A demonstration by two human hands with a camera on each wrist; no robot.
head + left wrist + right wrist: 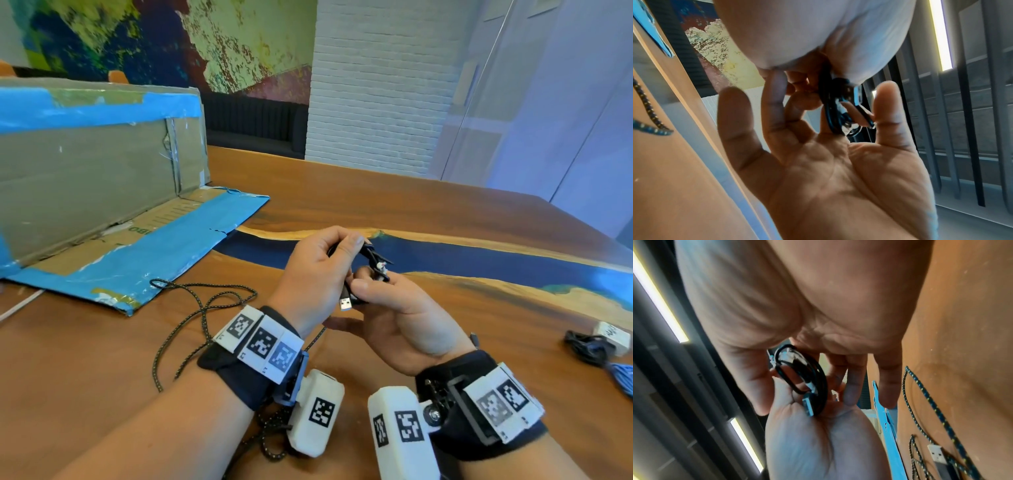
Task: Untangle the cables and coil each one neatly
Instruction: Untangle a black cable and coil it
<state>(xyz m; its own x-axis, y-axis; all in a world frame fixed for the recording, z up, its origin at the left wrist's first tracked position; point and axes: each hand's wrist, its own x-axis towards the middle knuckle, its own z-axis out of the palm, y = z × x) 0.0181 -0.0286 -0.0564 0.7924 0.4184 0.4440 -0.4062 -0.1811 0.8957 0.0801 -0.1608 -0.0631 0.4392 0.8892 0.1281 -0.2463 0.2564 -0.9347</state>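
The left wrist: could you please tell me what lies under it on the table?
Under the left wrist a braided cable loops across the table and bunches near the forearm. The stretch directly beneath the wristband is covered, so how it runs there cannot be seen.

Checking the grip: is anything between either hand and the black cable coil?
Nothing visible. The left hand and right hand both hold the black USB cable coil directly, above the wooden table.

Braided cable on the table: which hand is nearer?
Left. The left hand is up beside the braided cable loops; the right hand is farther right. Both hold the black cable.
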